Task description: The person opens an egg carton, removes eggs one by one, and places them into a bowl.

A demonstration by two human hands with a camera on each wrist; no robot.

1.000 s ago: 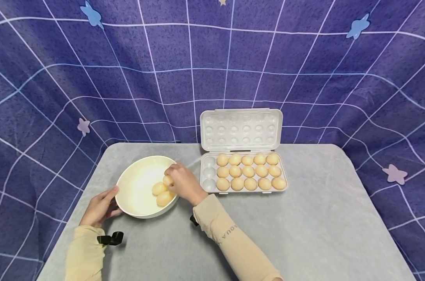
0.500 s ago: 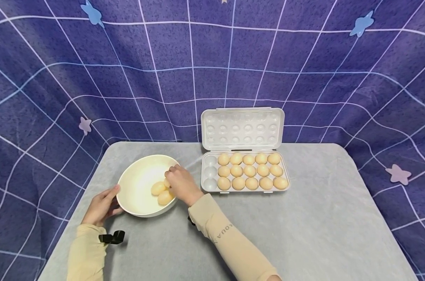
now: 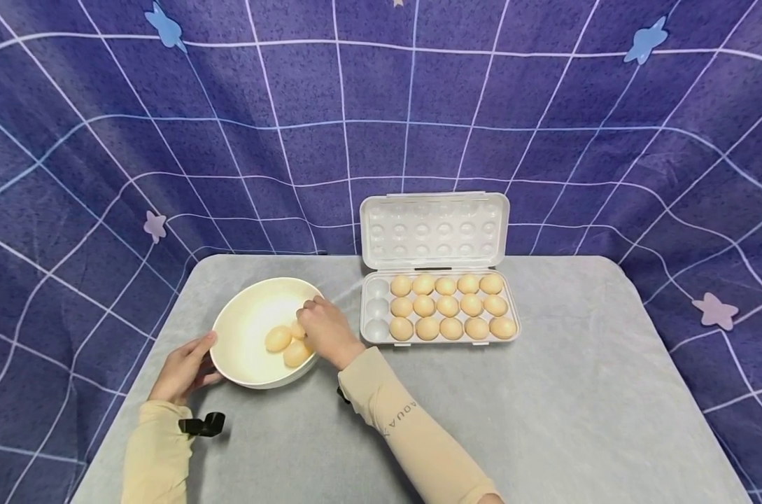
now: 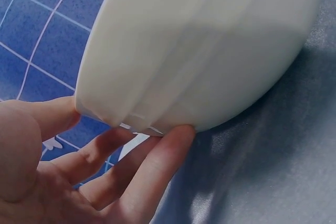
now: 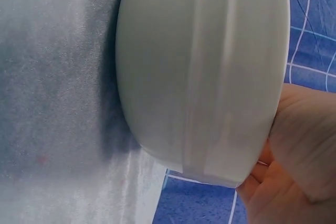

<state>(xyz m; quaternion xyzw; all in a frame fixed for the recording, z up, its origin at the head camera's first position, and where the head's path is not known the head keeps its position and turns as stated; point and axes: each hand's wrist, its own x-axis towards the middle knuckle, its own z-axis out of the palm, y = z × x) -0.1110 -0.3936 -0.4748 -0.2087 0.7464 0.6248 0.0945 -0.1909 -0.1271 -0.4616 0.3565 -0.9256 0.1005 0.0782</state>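
Observation:
A cream-white bowl [image 3: 245,350] stands at the left of the table. My left hand [image 3: 182,371] holds its left side, thumb at the rim and fingers against the outer wall, as the left wrist view shows with the hand [image 4: 105,171]. My right hand [image 3: 330,329] reaches over the right rim with bent fingers, right at an egg [image 3: 298,330] that it partly covers. Two more eggs lie beside that one, a left egg [image 3: 278,339] and a front egg [image 3: 296,354]. Whether the fingers grip the covered egg I cannot tell; the bowl wall [image 5: 205,77] hides the fingertips in the right wrist view.
Right of the bowl, an egg carton [image 3: 369,341] stands with its lid [image 3: 434,231] raised at the back. Several eggs [image 3: 448,306] fill most of it, and its leftmost column of hollows is bare. A patterned blue curtain [image 3: 381,140] hangs behind the grey table [image 3: 576,392].
My right hand has shifted slightly left and down within the bowl. The left egg has moved a little left, and the egg by my right fingers sits lower. My left hand keeps its hold.

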